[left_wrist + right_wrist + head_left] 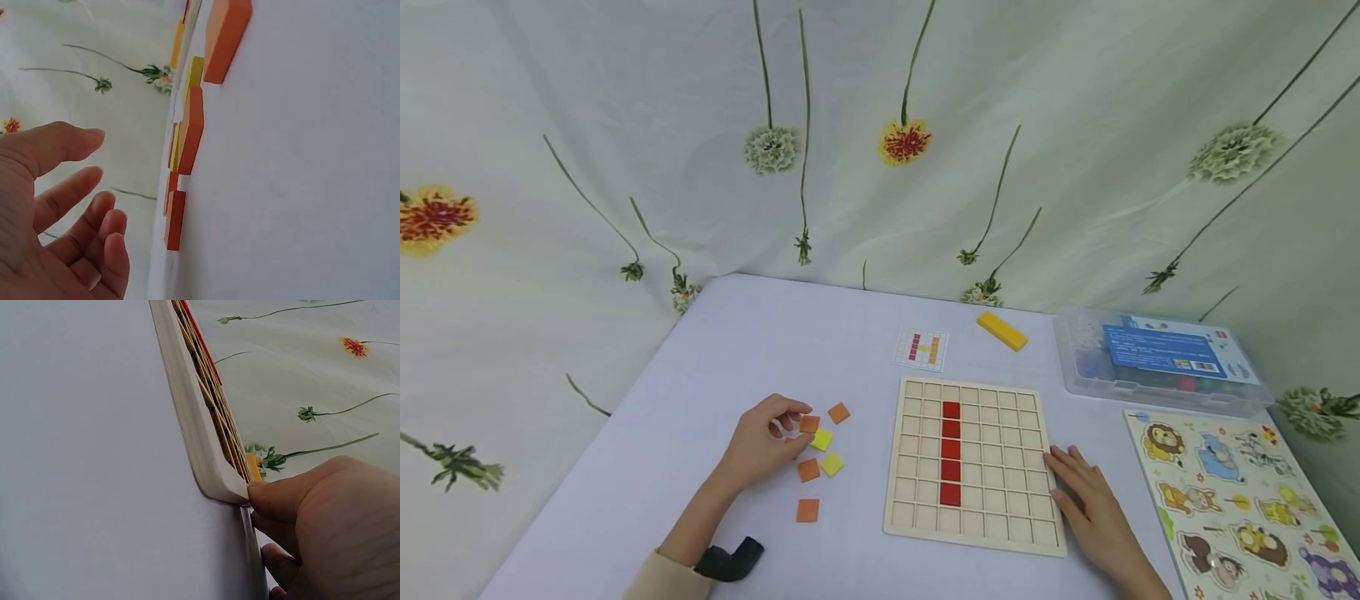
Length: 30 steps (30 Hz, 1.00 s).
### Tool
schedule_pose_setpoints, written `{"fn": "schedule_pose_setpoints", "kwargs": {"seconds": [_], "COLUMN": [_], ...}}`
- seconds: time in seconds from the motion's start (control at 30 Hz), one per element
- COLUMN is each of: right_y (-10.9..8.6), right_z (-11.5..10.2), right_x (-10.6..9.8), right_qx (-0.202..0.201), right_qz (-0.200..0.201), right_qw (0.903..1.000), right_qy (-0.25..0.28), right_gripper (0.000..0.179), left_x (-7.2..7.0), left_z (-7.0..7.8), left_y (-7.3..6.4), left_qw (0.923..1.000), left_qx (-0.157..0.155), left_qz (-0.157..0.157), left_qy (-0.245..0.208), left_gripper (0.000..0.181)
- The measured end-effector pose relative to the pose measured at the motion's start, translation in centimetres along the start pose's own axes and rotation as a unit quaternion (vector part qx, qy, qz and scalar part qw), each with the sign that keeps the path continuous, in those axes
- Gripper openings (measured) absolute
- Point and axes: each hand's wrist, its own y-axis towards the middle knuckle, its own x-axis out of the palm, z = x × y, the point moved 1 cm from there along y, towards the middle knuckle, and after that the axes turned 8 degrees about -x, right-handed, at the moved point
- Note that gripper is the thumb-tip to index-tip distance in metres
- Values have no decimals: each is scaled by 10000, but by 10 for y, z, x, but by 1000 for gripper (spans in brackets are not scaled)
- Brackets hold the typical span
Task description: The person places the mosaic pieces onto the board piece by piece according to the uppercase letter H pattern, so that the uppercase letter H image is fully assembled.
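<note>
My left hand (767, 440) hovers over several loose square tiles, its thumb and fingers parted and bent. The left wrist view shows nothing in its grasp. Around it on the table lie orange tiles (808, 470) and yellow tiles (832, 463); one more orange tile (175, 220) shows near the fingers in the left wrist view. A wooden grid board (1000, 467) lies to the right with a column of red tiles (951, 449). Against the board's right edge rests my right hand (1093, 504), thumb and fingers (275, 497) touching its side without curling round it.
A pattern card (922, 348) and a yellow bar (1002, 331) lie behind the board. At the back right stands a clear plastic box (1157, 354), with an animal puzzle board (1240, 500) in front. Something black (730, 560) is beside the left wrist.
</note>
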Motion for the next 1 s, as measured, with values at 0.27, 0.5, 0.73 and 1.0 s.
{"fn": "schedule_pose_setpoints", "kwargs": {"seconds": [0.27,0.5,0.73,1.0], "right_y": [0,-1,-1,-2], "right_z": [-1,-1,0,-1], "right_x": [1,0,0,0], "right_qx": [-14,-47,-66,-36], "right_qz": [-19,14,17,-1], "right_qw": [10000,10000,10000,10000], "right_qy": [15,-56,-27,30], "right_gripper": [43,43,42,43], "left_x": [7,14,17,17], "left_z": [-22,-25,-24,-24], "left_y": [0,1,2,2], "left_qw": [9983,9971,9943,9937], "left_qx": [-178,-280,-379,-221], "left_qz": [-520,-700,-830,-832], "left_qy": [-166,95,547,725], "left_gripper": [33,33,35,33]}}
